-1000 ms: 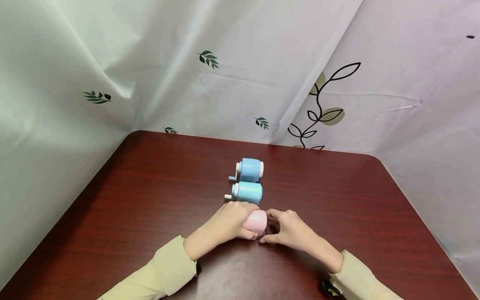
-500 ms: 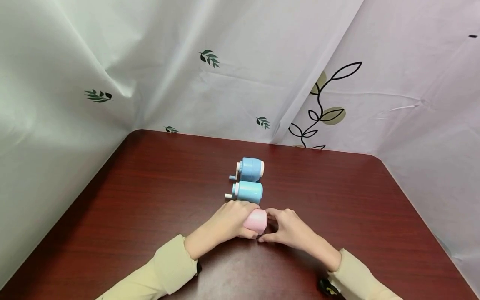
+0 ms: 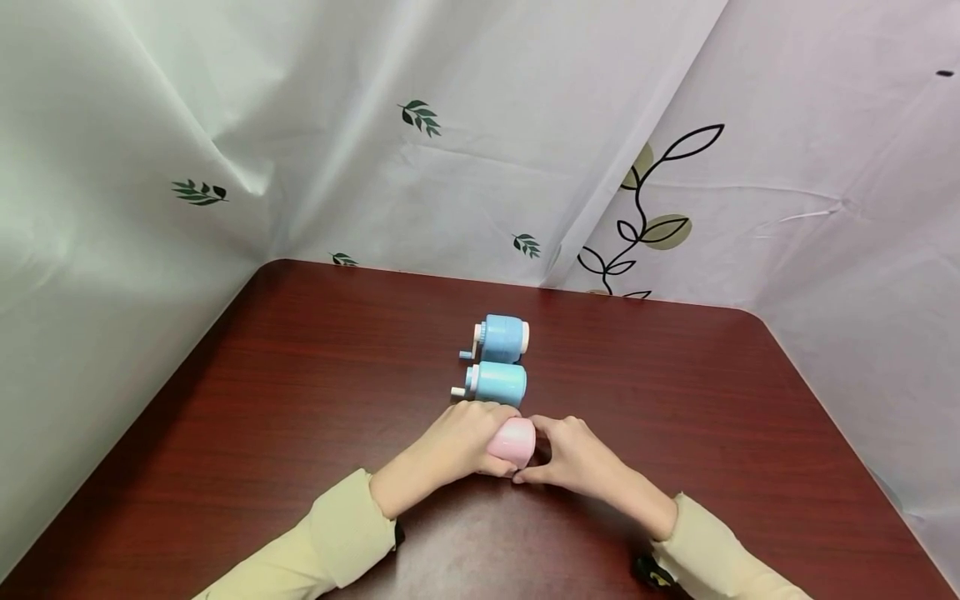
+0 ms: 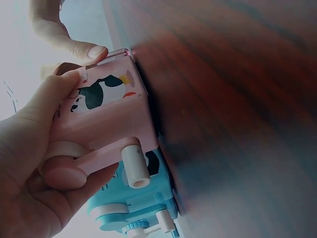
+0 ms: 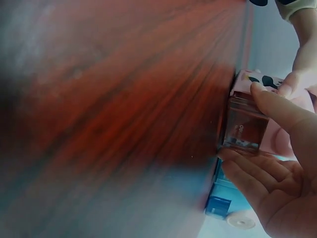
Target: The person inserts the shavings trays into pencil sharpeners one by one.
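A pink crank pencil sharpener (image 3: pixel 514 442) with a panda picture stands on the table in front of me. My left hand (image 3: pixel 463 440) grips its body from the left, the thumb on the panda side in the left wrist view. The crank with its white knob (image 4: pixel 135 166) points toward that camera. At the sharpener's right end is my right hand (image 3: pixel 577 457). Its thumb and fingers pinch the clear shavings drawer (image 5: pixel 245 130) from two sides, low near the tabletop.
Just behind the pink one stands a turquoise pencil sharpener (image 3: pixel 501 382), and beyond it a blue one (image 3: pixel 502 337) with a white end. Both cranks face left. The dark red wooden table (image 3: pixel 315 392) ends at a pale curtain (image 3: pixel 480 175) with leaf prints.
My right hand has shifted slightly left, its thumb and fingers closing in on the end of the pink sharpener. The left hand keeps its grip in the same place.
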